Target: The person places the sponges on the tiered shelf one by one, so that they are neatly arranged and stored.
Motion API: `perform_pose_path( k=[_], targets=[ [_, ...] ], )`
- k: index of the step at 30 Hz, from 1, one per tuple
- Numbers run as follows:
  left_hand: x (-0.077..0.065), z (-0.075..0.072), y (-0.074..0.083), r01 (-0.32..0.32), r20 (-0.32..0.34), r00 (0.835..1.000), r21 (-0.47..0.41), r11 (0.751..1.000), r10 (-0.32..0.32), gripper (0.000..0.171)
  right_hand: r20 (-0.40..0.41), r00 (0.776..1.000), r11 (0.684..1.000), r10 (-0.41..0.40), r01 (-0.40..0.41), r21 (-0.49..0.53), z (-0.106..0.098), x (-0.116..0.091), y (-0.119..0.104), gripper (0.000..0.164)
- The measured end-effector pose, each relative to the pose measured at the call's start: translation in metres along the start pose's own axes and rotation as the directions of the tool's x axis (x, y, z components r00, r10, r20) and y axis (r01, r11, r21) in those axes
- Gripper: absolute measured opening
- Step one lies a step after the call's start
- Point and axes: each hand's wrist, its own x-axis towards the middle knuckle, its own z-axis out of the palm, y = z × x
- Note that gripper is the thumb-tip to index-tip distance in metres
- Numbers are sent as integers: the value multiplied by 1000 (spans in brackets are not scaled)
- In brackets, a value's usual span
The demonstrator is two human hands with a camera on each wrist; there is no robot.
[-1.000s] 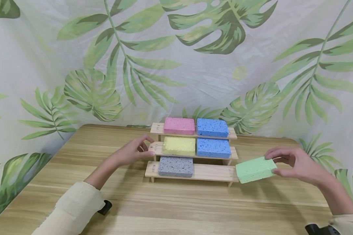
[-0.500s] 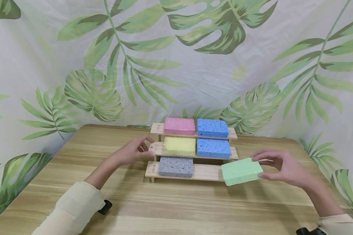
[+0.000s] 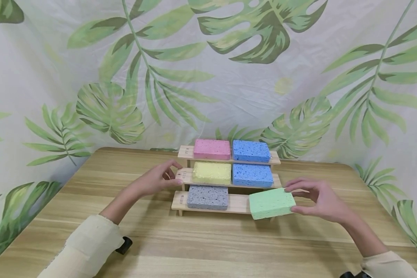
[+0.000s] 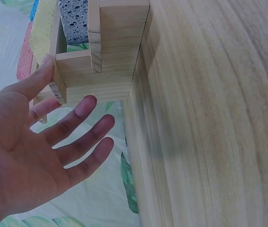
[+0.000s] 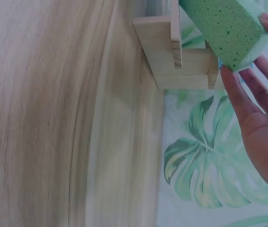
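My right hand (image 3: 321, 199) pinches a green sponge (image 3: 272, 202) by its right end, thumb at the near side and fingers at the far side. The sponge is slightly tilted and overlaps the right part of the bottom shelf. On the left, my other hand (image 3: 153, 179) grips the end of the middle shelf of a three-step wooden rack (image 3: 238, 201); in the left wrist view its thumb (image 4: 44, 71) lies at the shelf's edge while the other fingers spread apart. A grey sponge (image 3: 207, 197) lies on the bottom shelf's left side.
A yellow sponge (image 3: 212, 172) and a blue sponge (image 3: 252, 175) sit on the middle shelf. Above them, the top shelf bears a pink sponge (image 3: 212, 149) and another blue sponge (image 3: 251, 150). The rack stands on a wooden table (image 3: 194, 247) before a leaf-patterned cloth (image 3: 246, 100).
My right hand has carried the green sponge leftward, from beside the rack to over the bottom shelf's right part. The left hand has stayed at the middle shelf's end.
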Motion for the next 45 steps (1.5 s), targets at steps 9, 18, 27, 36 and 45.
perform_pose_path(
  k=[9, 18, 27, 36, 45],
  targets=[
    [1, 0, -1, -9, -26, 1000, 47, 999, 10, 49, 13, 1000, 999, -21, 21, 24, 7, 5, 1, 45],
    [2, 0, -1, -6, -1, 1000, 52, 999, 6, 50, 1, 999, 997, -46, 46, 61, 15, 9, 1, 45],
    [1, 2, -3, -6, 11, 1000, 22, 1000, 6, 51, -60, 998, 1000, -22, 23, 6, 31, 11, 4, 47],
    [1, 1, -2, -2, 11, 1000, 24, 1000, 1, 50, -113, 992, 998, -54, 52, -23, 49, 13, 8, 46],
    [1, 0, -2, 9, 16, 1000, 14, 1000, -9, 51, -129, 990, 927, -56, 4, -375, 51, 11, 5, 46]
  ],
)
